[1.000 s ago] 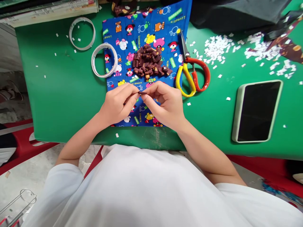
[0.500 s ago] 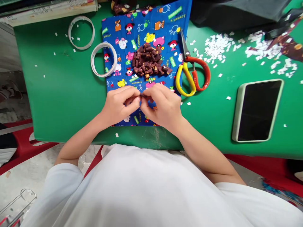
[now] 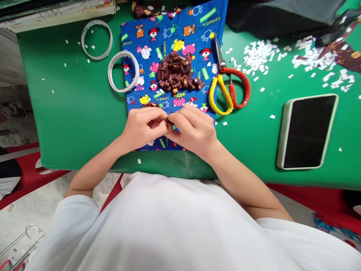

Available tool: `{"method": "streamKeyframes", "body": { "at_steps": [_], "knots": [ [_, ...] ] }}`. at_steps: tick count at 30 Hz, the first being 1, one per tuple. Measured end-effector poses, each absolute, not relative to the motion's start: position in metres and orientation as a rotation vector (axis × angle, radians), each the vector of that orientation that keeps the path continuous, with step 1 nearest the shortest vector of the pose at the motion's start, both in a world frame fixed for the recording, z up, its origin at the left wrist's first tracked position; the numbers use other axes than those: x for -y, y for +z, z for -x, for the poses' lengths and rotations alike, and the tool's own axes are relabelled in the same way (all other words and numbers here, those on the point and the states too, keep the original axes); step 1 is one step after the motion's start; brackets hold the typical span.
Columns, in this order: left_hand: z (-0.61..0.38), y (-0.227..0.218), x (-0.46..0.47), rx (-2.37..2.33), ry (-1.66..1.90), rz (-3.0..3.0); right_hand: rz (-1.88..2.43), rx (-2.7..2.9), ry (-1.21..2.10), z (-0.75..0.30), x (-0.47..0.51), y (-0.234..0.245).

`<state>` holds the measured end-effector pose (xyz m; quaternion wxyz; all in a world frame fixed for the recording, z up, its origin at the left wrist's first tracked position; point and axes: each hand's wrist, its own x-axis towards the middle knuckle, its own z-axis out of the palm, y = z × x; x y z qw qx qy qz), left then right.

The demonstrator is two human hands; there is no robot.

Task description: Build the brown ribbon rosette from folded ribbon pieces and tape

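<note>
One dark piece (image 3: 170, 121) on my feed, left hand (image 3: 143, 127) and right hand (image 3: 194, 130) pinched nearly closed on it, patterned blue cloth (image 3: 160, 34) beneath.

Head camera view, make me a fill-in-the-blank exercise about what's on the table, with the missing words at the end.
1. The heaped brown pieces rest on a printed cloth whose background colour is ____.
2. The scissors have one red handle and one ____ handle.
3. The hand nearer the scissors is the person's ____ one.
4. The tabletop is coloured ____.

Missing words: blue; yellow; right; green.
</note>
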<state>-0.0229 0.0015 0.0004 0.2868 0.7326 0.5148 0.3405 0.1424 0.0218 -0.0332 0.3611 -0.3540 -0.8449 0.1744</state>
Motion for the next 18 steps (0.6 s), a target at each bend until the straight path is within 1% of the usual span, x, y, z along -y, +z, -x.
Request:
{"method": "streamKeyframes", "body": {
  "at_steps": [4,9,13,18],
  "knots": [
    [0.024,0.001,-0.001,-1.378,0.837,-1.899,0.964,2.148,0.488,-0.141,-0.023,-0.028],
    [0.026,0.004,-0.002,-1.333,0.77,-1.828,0.968,2.096,0.633,-0.144,-0.025,-0.018],
    [0.029,0.006,-0.002,-1.281,0.742,-1.763,0.96,2.068,0.754,-0.145,-0.027,-0.015],
    [0.031,0.007,-0.002,-1.233,0.74,-1.69,0.997,2.013,0.83,-0.145,-0.026,-0.012]
  ]
}}
